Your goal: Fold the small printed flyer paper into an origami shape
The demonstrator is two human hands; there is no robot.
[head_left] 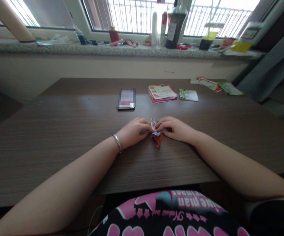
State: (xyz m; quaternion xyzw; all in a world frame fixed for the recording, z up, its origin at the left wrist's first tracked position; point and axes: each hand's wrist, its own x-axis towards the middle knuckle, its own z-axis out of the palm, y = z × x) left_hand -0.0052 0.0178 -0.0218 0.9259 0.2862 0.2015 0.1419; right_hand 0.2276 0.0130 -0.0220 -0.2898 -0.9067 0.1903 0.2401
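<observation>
The left hand (pixel 132 132), with a plain silver bangle (pixel 117 143) at its wrist, lies palm down with its fingers curled inward. The right hand (pixel 173 128) mirrors that position from the opposite side. Both hands are closed on a small folded piece of glossy printed paper (pixel 156 136), holding it between their fingertips; neither has released it. The piece sits directly between the hands and shows red, blue and white print. A pointed red end projects below the fingers, toward the person. The fingers hide most of the folds, so the exact fold pattern cannot be determined.

The hands and the piece rest on a dark brown wood-grain table (pixel 58 131). Ahead of the left hand lies a black smartphone (pixel 126 99) with a pixelated screen. Ahead of the right hand are a stack of red-and-white printed leaflets (pixel 162 93) and, just beside it, a green-and-white leaflet (pixel 188 95). Farther ahead and to the right of the right hand lie loose red-and-white papers (pixel 206 84) and a green printed sheet (pixel 230 88).

Well beyond the hands, a speckled grey granite windowsill (pixel 95 49) carries a tall white plastic bottle (pixel 154 29) and a dark brown bottle (pixel 174 29), among other small items. Nearer than the hands, toward the person, shows a black-and-pink printed garment (pixel 161 209).
</observation>
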